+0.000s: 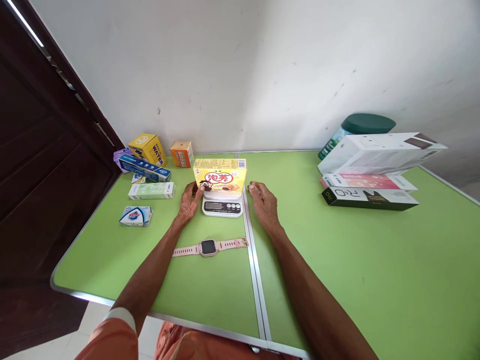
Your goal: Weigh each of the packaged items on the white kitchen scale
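Note:
A yellow cream puff box (220, 176) stands upright on a white digital kitchen scale (222, 206). The scale's small display and buttons show in front of it. My left hand (190, 201) is at the box's left edge, thumb on the front face and fingers partly hidden behind it. To the right of the box, my right hand (264, 204) is held apart from it with loosely bent fingers and nothing in them. Nearer to me, a pink-strapped smartwatch (208, 247) lies stretched out flat between my forearms.
On the left lie a yellow box (148, 149), an orange box (182, 154), a blue long box (145, 168), a pale green box (152, 190) and a soap box (135, 216). At right, a white box (375, 154) and a black-sided box (371, 198) stand before a green-lidded container (367, 123).

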A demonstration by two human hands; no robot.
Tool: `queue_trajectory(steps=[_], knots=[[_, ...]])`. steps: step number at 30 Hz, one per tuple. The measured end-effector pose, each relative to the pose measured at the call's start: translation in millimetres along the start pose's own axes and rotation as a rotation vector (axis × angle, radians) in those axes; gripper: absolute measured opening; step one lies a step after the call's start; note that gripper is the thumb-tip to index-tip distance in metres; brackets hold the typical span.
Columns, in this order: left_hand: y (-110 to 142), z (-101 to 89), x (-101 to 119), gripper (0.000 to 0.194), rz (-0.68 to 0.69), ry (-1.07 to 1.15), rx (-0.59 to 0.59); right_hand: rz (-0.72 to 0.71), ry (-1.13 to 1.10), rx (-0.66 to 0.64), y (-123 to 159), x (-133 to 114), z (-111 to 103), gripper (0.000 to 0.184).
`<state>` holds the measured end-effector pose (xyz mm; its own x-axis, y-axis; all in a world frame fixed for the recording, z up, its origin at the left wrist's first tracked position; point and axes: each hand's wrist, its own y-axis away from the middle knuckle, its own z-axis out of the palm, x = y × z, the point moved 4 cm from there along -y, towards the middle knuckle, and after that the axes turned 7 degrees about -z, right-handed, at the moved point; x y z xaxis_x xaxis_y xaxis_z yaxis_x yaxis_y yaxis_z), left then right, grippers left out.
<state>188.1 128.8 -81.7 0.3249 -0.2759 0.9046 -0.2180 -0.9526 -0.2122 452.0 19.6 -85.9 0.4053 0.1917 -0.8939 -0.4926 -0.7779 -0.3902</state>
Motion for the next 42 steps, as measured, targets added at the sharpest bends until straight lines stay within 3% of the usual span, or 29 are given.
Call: queue_trajectory(steps=[42], knots=[[-5.4,3.8,-9.3,0.038,-0.024,-0.039,-0.003,0.005,-0.028,-0.004,-1.5,2.7,2.5,0.048]])
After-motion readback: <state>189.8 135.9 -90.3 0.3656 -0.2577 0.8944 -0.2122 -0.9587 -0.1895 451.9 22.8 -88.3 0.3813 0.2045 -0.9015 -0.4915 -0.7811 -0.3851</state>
